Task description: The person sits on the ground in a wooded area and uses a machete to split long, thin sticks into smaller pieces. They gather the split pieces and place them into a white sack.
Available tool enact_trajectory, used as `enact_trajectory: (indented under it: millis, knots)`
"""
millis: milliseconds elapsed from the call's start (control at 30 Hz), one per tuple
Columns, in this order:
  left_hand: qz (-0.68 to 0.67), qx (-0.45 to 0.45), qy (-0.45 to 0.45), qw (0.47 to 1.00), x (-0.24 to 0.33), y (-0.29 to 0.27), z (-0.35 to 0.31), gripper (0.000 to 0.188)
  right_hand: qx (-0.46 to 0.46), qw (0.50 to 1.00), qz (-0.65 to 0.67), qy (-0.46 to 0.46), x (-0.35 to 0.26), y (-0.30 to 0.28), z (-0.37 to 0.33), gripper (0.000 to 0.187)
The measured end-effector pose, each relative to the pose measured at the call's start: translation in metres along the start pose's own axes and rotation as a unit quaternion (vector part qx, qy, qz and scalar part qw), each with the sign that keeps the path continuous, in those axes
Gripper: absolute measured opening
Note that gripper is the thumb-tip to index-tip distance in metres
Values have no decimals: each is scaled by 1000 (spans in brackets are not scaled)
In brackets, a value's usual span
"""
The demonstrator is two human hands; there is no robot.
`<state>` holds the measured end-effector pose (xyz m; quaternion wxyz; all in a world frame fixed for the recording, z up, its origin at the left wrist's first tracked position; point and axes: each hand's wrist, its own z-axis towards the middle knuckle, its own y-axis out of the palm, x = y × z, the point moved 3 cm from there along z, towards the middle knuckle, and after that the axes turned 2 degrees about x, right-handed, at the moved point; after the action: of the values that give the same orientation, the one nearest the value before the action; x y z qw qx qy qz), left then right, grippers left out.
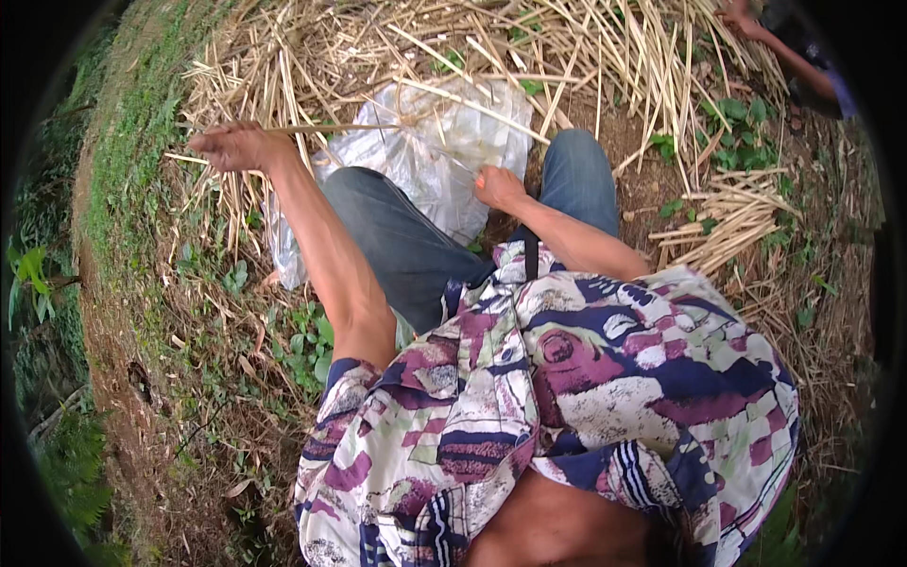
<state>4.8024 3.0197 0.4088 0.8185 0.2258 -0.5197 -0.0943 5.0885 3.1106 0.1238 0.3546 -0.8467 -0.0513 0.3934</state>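
Out to the left, my left hand (231,146) is closed around the end of a thin brown plant strip (345,128), which runs nearly level to the right over a white plastic sheet (463,203). My right hand (501,189), between my knees, grips what looks like a knife (460,166). A bit of orange handle shows at the fingers, and its thin grey blade points up and left toward the strip's far end. Whether blade and strip touch is hard to make out. The sheet lies crumpled on the ground, partly under my bent legs.
Many dry straw-coloured stalks (652,71) lie scattered beyond the sheet. A smaller pile of cut stalks (732,222) sits to the right. At the upper right edge another person's arm (798,66) reaches in over the stalks. Green plants (307,345) grow on the left.
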Motion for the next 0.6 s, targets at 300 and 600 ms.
enact_trajectory:
  millis: [300, 600]
  knots:
    - [1, -8, -1, 1000, 9, -9, -1, 51, -2, 997, 55, -60, -21, -12, -31, 37]
    - [-37, -83, 97, 991, 125, 40, 18, 59, -49, 995, 83, 40, -7, 5, -15, 37]
